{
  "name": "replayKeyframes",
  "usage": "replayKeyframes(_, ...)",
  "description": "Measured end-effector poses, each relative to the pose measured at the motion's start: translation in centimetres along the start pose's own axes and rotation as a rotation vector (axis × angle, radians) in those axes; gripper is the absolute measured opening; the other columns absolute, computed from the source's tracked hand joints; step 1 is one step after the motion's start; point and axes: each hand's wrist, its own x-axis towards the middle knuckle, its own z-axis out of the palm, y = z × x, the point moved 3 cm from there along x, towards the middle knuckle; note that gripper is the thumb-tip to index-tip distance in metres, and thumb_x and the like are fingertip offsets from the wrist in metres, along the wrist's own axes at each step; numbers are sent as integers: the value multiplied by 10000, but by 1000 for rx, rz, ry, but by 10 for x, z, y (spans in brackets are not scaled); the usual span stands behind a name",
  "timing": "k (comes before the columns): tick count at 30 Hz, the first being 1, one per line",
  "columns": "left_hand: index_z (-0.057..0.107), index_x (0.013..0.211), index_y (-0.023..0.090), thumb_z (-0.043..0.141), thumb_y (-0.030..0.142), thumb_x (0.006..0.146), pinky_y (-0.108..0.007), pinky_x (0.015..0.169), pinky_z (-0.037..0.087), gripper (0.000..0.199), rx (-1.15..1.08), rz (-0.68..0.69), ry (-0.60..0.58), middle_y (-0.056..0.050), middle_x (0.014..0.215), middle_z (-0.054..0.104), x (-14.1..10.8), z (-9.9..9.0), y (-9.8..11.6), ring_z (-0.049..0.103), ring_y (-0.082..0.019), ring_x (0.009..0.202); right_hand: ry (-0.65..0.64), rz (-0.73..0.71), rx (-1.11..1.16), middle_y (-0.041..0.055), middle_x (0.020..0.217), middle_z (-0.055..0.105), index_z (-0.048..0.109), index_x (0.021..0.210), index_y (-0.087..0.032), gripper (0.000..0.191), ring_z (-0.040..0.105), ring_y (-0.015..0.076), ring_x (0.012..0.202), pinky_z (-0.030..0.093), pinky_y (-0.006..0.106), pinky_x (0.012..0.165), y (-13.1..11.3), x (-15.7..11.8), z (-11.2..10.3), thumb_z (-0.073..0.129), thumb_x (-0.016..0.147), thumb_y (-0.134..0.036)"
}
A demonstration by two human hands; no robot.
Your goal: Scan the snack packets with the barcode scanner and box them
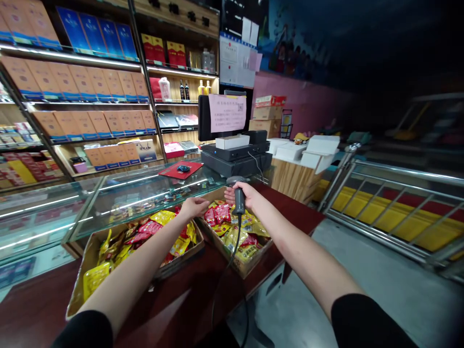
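Observation:
My right hand (243, 195) is wrapped round the grip of a dark grey handheld barcode scanner (239, 202). Its head points away from me, and a black cord (237, 241) hangs down from the handle. Below the scanner is an open cardboard box (242, 266) of red and yellow snack packets (220, 214). My left hand (194, 208) hovers at the meeting edges of this box and a larger cardboard box (81, 282) on the left. Its fingers are bent and close together; whatever they hold is hidden. Yellow and red packets (145, 232) fill the left box too.
A dark red counter (181, 302) carries the boxes, with a glass display case (126, 193) behind. Beyond stand a monitor (204, 118) with a paper sheet and a black cash drawer (232, 164). Shelves of boxes (76, 79) line the back; a metal railing (391, 176) is at right.

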Motion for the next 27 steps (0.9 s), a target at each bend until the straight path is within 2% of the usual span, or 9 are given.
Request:
replayKeyframes(5, 743, 776, 158, 812, 377, 583, -192, 488, 467, 300, 133, -24, 47, -58, 666, 692, -31, -82, 13, 628, -147, 581, -214, 48, 91, 96, 731, 690, 602, 887, -95, 173, 677, 179, 683, 567, 347, 729, 23, -7, 54, 482, 766, -123)
replayKeyframes(8, 732, 796, 149, 828, 403, 547, -203, 499, 477, 369, 124, -49, 185, -73, 712, 702, -52, -134, 14, 658, -176, 634, -321, 114, 60, 100, 745, 700, 602, 882, -102, 171, 685, 180, 691, 571, 350, 736, 44, -11, 95, 471, 772, -106)
replayKeyframes(10, 727, 818, 139, 837, 413, 522, -218, 505, 487, 418, 102, -69, 257, -78, 722, 700, -66, -161, 11, 665, -190, 652, -370, 159, 29, 96, 742, 702, 602, 870, -111, 166, 687, 181, 689, 574, 346, 725, 61, -10, 121, 469, 771, -102)
replayKeyframes(13, 720, 850, 134, 834, 434, 514, -240, 523, 506, 465, 70, -97, 301, -83, 754, 701, -85, -190, 1, 666, -198, 684, -412, 213, -39, 85, 719, 695, 603, 850, -119, 156, 684, 177, 670, 576, 328, 695, 88, -4, 157, 475, 762, -100)
replayKeyframes(17, 713, 871, 144, 814, 432, 547, -258, 551, 522, 445, 28, -126, 333, -91, 829, 711, -105, -216, -18, 668, -197, 708, -413, 267, -156, 60, 645, 666, 607, 810, -122, 142, 657, 163, 595, 577, 323, 662, 119, 3, 192, 480, 750, -99)
replayKeyframes(20, 730, 878, 159, 796, 367, 580, -251, 562, 513, 369, 107, -74, 339, -80, 811, 715, -115, -227, -28, 660, -192, 693, -417, 289, -250, 31, 611, 639, 612, 806, -127, 137, 637, 161, 562, 577, 357, 654, 134, 3, 207, 486, 751, -122)
replayKeyframes(23, 755, 836, 190, 769, 283, 608, -244, 577, 495, 247, 289, 15, 324, -60, 752, 714, -120, -227, -32, 643, -186, 650, -426, 286, -307, 5, 589, 614, 615, 803, -134, 127, 637, 161, 565, 571, 366, 655, 143, 3, 215, 499, 751, -142)
replayKeyframes(27, 760, 800, 210, 714, 258, 675, -289, 712, 495, 142, 527, 142, 352, -67, 762, 715, -122, -214, -34, 646, -218, 708, -379, 243, -340, 17, 618, 641, 606, 752, -135, 84, 653, 153, 586, 544, 282, 599, 152, 6, 219, 524, 736, -139)
